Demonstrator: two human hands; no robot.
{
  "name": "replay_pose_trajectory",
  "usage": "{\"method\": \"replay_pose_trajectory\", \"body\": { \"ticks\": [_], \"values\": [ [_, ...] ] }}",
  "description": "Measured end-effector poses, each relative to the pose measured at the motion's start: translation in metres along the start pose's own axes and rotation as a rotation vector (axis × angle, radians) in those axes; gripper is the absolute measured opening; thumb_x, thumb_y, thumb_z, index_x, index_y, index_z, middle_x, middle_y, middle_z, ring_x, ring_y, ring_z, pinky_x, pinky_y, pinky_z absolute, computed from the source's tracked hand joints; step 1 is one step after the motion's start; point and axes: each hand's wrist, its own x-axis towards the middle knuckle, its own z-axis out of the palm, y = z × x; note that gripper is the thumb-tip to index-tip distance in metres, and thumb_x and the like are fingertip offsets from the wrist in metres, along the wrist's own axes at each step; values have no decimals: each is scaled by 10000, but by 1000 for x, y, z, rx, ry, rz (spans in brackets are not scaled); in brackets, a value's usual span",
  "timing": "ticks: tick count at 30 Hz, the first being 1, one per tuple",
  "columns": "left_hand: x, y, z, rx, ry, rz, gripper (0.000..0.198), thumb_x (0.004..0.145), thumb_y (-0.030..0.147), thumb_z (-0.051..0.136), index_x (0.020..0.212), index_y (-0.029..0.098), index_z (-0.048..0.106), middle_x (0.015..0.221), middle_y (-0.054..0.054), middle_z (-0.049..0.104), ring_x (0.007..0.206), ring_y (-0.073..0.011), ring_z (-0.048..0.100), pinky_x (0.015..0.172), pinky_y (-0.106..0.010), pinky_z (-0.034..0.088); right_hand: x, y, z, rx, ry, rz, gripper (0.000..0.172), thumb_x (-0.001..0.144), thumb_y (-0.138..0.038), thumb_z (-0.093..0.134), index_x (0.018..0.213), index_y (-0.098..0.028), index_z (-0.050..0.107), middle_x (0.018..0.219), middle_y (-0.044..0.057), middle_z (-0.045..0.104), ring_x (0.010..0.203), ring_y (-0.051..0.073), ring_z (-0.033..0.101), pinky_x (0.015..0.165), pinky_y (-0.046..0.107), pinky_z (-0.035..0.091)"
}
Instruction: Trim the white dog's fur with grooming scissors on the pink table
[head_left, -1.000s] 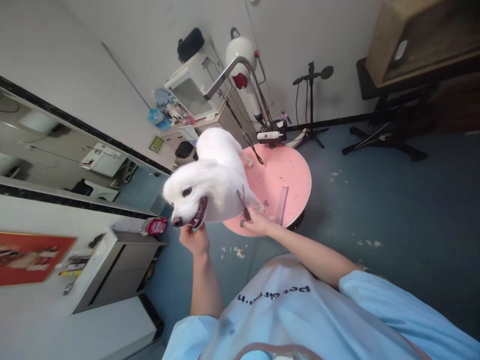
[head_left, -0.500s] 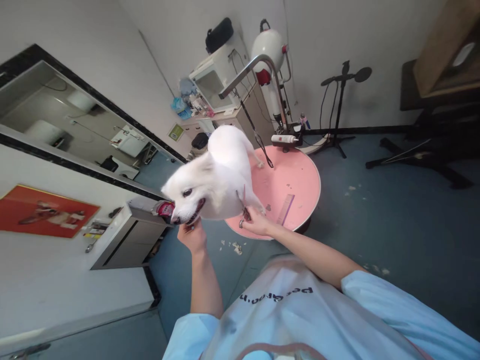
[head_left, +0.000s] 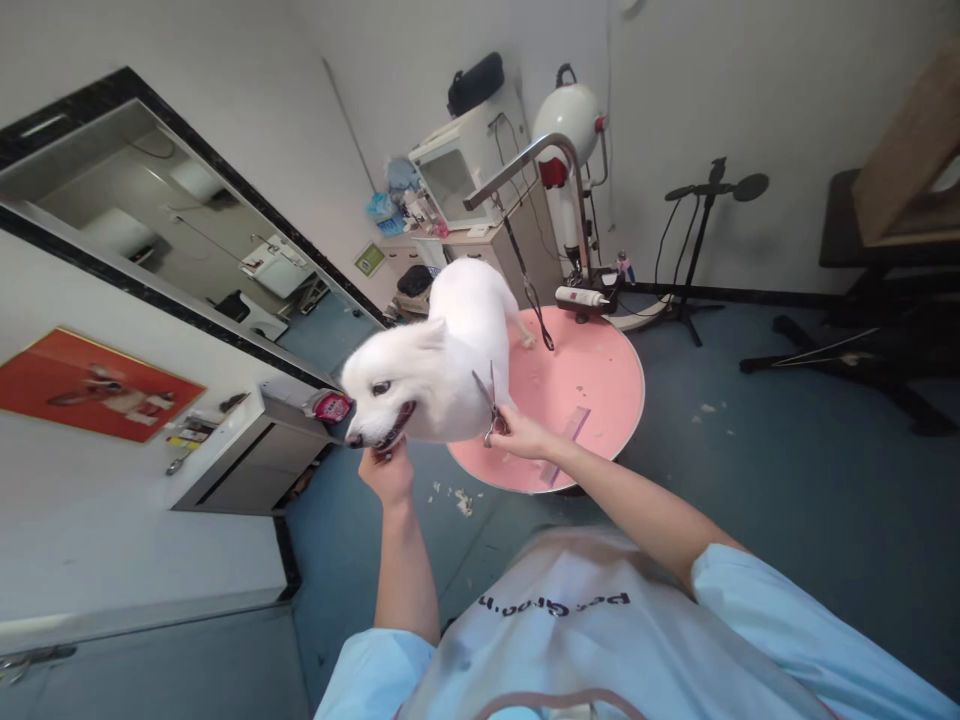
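Observation:
A white dog (head_left: 469, 340) stands on a round pink grooming table (head_left: 592, 360), its head turned to the left and its mouth partly open. Under its chin, my left hand (head_left: 388, 472) is closed on the dog's lower jaw; the fingertips are partly hidden. My right hand (head_left: 521, 435) grips a pair of scissors (head_left: 491, 408) by the handles beside the dog's chest. The blades are spread apart and point up and away from me. Close to my right wrist, a comb (head_left: 568, 445) with a purple edge lies on the table.
A metal arm (head_left: 525, 165) with a hanging black loop (head_left: 536, 310) rises over the table's far side. Behind it stand a white dryer (head_left: 566, 120) and a cabinet (head_left: 517, 240). A tripod stand (head_left: 701, 250) is to the right. Hair clumps (head_left: 463, 502) lie on the floor.
The view has shifted slightly, so the background sits lower and further right. The scissors' blades stay spread beside the dog's chest. My left hand keeps its place under the chin.

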Motion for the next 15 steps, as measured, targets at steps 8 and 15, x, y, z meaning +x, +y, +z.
{"method": "replay_pose_trajectory", "body": {
  "ticks": [8, 15],
  "values": [
    [11, -5, 2, 13, 46, -37, 284, 716, 409, 694, 762, 130, 715, 682, -22, 668, 668, -143, 607, 724, -275, 519, 12, 8, -19, 0, -47, -34, 282, 731, -272, 657, 964, -209, 512, 829, -23, 582, 735, 152, 539, 623, 258, 382],
    [35, -37, 24, -327, -27, -238, 433, 620, 424, 759, 912, 111, 701, 917, -90, 738, 860, -175, 666, 834, -302, 521, 11, -1, -28, -95, -71, -38, 218, 749, -233, 658, 921, -206, 527, 806, -15, 616, 711, 151, 565, 610, 242, 365]
  ]
}}
